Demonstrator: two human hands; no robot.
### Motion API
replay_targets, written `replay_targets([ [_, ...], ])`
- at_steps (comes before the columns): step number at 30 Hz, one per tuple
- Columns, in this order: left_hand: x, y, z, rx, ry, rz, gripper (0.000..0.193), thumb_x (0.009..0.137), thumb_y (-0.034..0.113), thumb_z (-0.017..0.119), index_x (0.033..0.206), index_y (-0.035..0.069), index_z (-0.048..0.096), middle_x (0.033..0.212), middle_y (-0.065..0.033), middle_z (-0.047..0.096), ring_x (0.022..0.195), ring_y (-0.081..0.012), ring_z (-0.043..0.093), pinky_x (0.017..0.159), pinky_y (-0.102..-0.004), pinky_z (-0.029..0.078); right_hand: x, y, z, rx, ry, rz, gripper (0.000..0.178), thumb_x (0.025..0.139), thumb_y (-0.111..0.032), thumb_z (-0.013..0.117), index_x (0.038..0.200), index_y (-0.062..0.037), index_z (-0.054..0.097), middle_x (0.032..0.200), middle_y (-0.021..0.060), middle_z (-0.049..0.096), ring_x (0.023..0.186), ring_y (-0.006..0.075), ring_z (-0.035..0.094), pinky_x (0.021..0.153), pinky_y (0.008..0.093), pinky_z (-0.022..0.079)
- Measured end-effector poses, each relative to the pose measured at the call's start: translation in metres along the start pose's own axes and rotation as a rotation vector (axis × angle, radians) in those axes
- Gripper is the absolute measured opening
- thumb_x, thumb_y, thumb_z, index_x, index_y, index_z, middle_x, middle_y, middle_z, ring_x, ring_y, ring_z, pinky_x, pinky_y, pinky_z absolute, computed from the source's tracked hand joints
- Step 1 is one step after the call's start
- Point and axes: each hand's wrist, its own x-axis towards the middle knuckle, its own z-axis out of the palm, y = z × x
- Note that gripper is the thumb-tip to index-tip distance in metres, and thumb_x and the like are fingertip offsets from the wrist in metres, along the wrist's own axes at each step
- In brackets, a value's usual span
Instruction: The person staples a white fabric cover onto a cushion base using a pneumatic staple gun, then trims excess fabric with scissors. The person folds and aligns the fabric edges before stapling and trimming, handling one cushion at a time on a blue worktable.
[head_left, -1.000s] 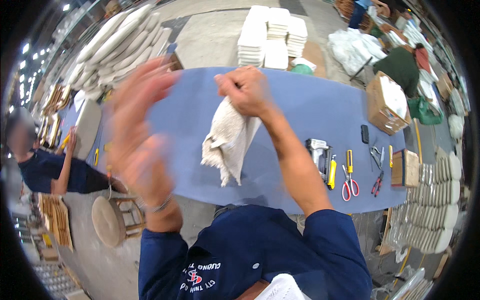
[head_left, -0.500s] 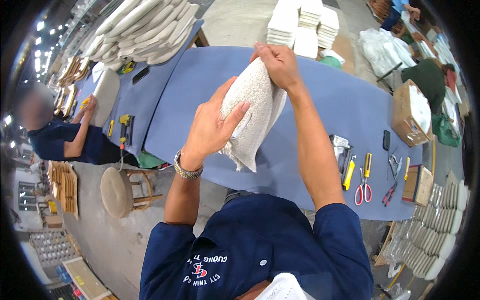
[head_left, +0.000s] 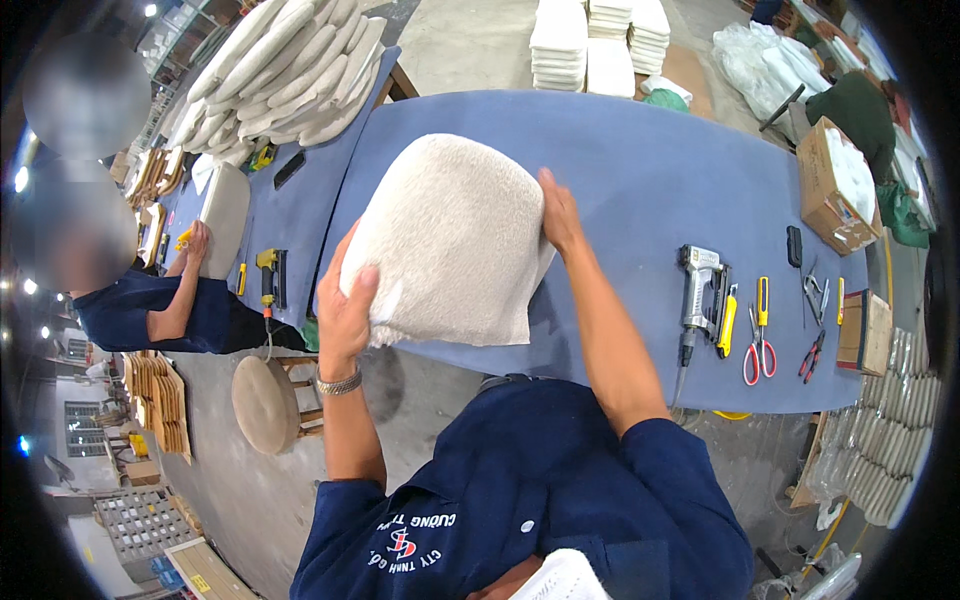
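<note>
A cream, coarse-woven fabric-covered seat pad [head_left: 455,235] is held tilted above the blue worktable, its broad rounded face turned up. Loose fabric with a frayed edge hangs along its near side. My left hand [head_left: 345,315] grips the near left corner, thumb lying on top and the other fingers behind it. At the right edge my right hand [head_left: 562,212] is closed on the pad, its fingers partly hidden behind the fabric.
On the table [head_left: 640,180] to the right lie a staple gun [head_left: 700,290], a yellow cutter [head_left: 727,320], scissors [head_left: 760,335], pliers [head_left: 812,355] and a cardboard box [head_left: 835,190]. Stacked pads [head_left: 290,75] rise at far left. A co-worker [head_left: 160,310] handles another pad there.
The pad has turned from a narrow, folded-looking side view to its broad face. My right hand has come down from its top to its right edge; my left hand has shifted left and lower.
</note>
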Motion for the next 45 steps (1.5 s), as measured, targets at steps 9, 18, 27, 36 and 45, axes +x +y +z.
replay_targets([
  [9, -0.003, -0.030, -0.035, -0.179, 0.036, -0.008, 0.064, 0.106, 0.037, 0.052, 0.155, -0.004, 0.042, 0.154, -0.0178, 0.051, 0.141, -0.0293, 0.049, 0.120, -0.0377, 0.032, -0.069, 0.130, -0.022, -0.104, 0.161, 0.231, 0.064, 0.107, -0.052, 0.040, 0.124, 0.0028, 0.068, 0.119, 0.0190, 0.072, 0.110, 0.0289, 0.066, 0.098, 0.0420, 0.049],
  [18, 0.048, -0.066, -0.075, 0.050, -0.058, -0.237, 0.060, 0.108, 0.035, 0.048, 0.162, 0.012, 0.033, 0.146, -0.0236, 0.058, 0.133, -0.0384, 0.059, 0.109, -0.0392, 0.046, -0.133, 0.044, 0.014, -0.245, 0.081, 0.393, 0.039, 0.101, -0.023, 0.059, 0.131, 0.0020, 0.065, 0.121, 0.0178, 0.072, 0.114, 0.0275, 0.067, 0.099, 0.0376, 0.051],
  [27, 0.085, -0.060, -0.068, -0.341, -0.138, -0.471, 0.068, 0.108, 0.044, 0.048, 0.163, 0.013, 0.022, 0.109, -0.0169, 0.067, 0.065, -0.0162, 0.070, 0.050, -0.0269, 0.057, -0.169, -0.102, 0.019, -0.053, 0.377, -0.118, 0.029, 0.098, -0.011, 0.068, 0.124, 0.0007, 0.068, 0.123, 0.0154, 0.070, 0.100, 0.0169, 0.069, 0.091, 0.0314, 0.055],
  [36, 0.084, -0.068, -0.065, -0.458, -0.118, -0.449, 0.085, 0.107, 0.051, 0.050, 0.162, 0.004, 0.006, 0.114, -0.0256, 0.067, 0.073, -0.0303, 0.076, 0.057, -0.0332, 0.061, -0.113, -0.164, 0.144, -0.333, 0.002, -0.387, 0.051, 0.077, 0.006, 0.075, 0.127, -0.0048, 0.068, 0.100, 0.0099, 0.066, 0.073, 0.0161, 0.066, 0.065, 0.0285, 0.056],
  [45, 0.030, -0.117, -0.100, -0.532, -0.046, -0.607, 0.073, 0.108, 0.053, 0.048, 0.157, 0.004, 0.024, 0.116, -0.0189, 0.067, 0.089, -0.0242, 0.075, 0.074, -0.0341, 0.062, -0.123, -0.137, 0.157, -0.288, -0.368, -0.400, 0.026, 0.076, 0.006, 0.075, 0.100, -0.0063, 0.076, 0.114, 0.0086, 0.068, 0.090, 0.0229, 0.071, 0.077, 0.0327, 0.057],
])
